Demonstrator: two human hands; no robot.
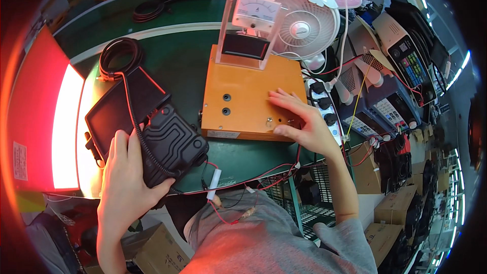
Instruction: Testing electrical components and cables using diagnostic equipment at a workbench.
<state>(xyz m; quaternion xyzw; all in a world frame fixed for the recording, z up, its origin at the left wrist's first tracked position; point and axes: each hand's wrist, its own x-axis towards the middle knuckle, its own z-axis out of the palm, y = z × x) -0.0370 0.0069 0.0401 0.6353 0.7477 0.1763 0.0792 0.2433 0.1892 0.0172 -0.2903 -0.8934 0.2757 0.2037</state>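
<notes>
Lying at the near edge of the green counter, a black device sits in the left hand, thumb and fingers clasping its lower end. The right hand rests spread on a smooth, boxy orange case beside it. Raised, stepped ridges pattern the device's chunky, round-cornered body.

White fan, brown cardboard boxes.
</notes>
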